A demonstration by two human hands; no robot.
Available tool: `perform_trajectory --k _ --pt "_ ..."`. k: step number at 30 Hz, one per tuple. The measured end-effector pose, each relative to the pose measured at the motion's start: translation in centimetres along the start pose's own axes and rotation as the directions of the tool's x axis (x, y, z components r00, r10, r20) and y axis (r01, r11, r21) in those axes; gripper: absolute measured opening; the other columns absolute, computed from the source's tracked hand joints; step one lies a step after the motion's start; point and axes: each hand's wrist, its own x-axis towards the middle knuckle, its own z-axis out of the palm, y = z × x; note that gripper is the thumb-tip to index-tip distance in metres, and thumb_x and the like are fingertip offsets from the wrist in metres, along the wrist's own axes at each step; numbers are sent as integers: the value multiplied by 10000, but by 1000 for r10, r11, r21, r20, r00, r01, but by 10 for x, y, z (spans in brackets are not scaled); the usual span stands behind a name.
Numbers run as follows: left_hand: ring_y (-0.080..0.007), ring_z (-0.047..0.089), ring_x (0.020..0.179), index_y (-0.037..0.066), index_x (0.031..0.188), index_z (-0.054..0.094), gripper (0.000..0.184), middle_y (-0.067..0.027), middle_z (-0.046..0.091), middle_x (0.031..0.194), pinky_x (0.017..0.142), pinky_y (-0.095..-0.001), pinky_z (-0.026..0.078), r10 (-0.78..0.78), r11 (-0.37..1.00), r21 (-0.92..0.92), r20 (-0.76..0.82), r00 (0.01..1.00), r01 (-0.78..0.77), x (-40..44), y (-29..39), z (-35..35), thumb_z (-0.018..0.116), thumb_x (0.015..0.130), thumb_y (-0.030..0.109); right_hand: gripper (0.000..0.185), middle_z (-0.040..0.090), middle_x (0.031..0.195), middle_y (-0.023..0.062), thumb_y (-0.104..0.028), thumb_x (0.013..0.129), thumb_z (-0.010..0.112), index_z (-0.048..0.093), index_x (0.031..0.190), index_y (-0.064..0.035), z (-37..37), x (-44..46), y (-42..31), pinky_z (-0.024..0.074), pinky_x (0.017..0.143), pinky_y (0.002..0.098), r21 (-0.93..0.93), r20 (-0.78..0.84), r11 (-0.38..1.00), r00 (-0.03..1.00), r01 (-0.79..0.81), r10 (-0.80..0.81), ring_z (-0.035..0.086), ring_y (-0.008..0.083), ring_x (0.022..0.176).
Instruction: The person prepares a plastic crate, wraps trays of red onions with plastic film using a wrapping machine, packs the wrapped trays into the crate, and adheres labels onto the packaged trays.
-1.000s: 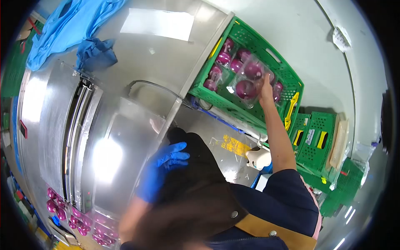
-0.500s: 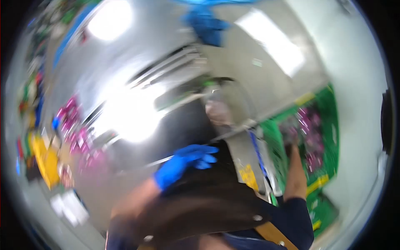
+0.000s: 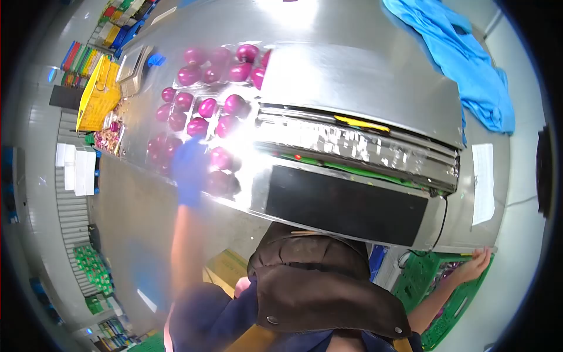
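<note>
My left hand (image 3: 190,167), in a blue glove and blurred by motion, is over the near rows of red onions (image 3: 206,108) on the metal table. The onions are grouped in clear plastic trays (image 3: 190,104). Whether its fingers hold anything does not show. My bare right hand (image 3: 472,267) is at the far right, fingers bent at the rim of a green crate (image 3: 427,281) beside the table corner. More purple onions lie inside that crate, partly hidden by my forearm.
A wrapping machine (image 3: 358,138) with a black plate (image 3: 346,205) stands on the steel table (image 3: 352,70). Blue cloth (image 3: 463,64) and a paper sheet (image 3: 482,182) lie at right. A yellow crate (image 3: 99,97) and onion peelings (image 3: 108,139) are at left. A cable (image 3: 444,226) hangs over the front edge.
The view has swung left. My left hand has gone from in front of my apron out to the onion trays. My right hand has come from inside the green crate to its rim.
</note>
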Motion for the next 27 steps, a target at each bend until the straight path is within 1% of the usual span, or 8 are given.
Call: perform_trajectory --k 3,7,13,15,17,19,23,27 --pt "-168 640 675 15 1142 581 304 -101 673 925 594 -287 521 -284 940 -241 -164 945 241 108 -46 -53 576 906 207 245 627 1046 98 -66 965 443 592 1145 8 108 -42 -115 479 753 266 284 298 920 887 271 -353 561 124 797" --pt "-253 651 740 -16 1182 551 392 -133 622 961 646 -343 556 -110 907 -404 45 993 119 229 -127 -53 656 842 149 195 627 999 89 0 931 472 593 1083 0 185 -126 -276 478 689 245 357 655 805 487 473 -577 554 104 710" --pt "-213 568 495 -8 948 630 243 -143 649 860 409 -291 414 -497 714 -490 148 855 499 333 -180 35 667 819 195 96 659 874 102 -34 847 604 629 939 -41 259 -238 -391 490 583 308 605 704 588 -17 537 -710 641 225 663" --pt "-178 657 667 39 900 690 224 -88 673 751 587 -307 519 -525 819 -185 138 840 542 330 -161 34 639 808 236 100 660 886 88 -75 853 606 625 949 -54 284 -266 -419 494 596 326 671 689 533 -168 515 -705 637 254 679" --pt "-269 630 681 31 886 660 314 -146 649 800 659 -415 507 -369 921 -22 266 891 388 339 -185 27 585 822 329 130 648 870 93 -112 872 588 618 985 -57 320 -291 -436 495 633 342 669 722 592 -202 449 -662 632 269 714" --pt "-233 616 592 15 864 601 132 -147 670 762 522 -339 479 -382 586 -607 377 844 537 312 -143 13 568 836 140 158 638 894 115 -128 889 567 607 1025 -59 363 -315 -457 492 710 365 660 745 618 -263 427 -614 626 288 800" --pt "-310 623 653 1 838 563 130 -166 607 758 615 -429 531 -406 433 -669 454 793 604 340 -208 -1 517 868 119 271 604 1051 146 -182 897 593 573 1123 -34 479 -382 -481 489 810 349 726 688 623 -280 293 -670 620 259 895" --pt "-331 644 703 -26 866 563 137 -178 613 767 667 -448 554 -441 645 -611 193 877 459 323 -209 3 498 867 95 668 478 1304 250 -412 839 657 445 1299 24 592 -473 -507 384 1022 412 709 692 627 -147 322 -707 483 359 1205"
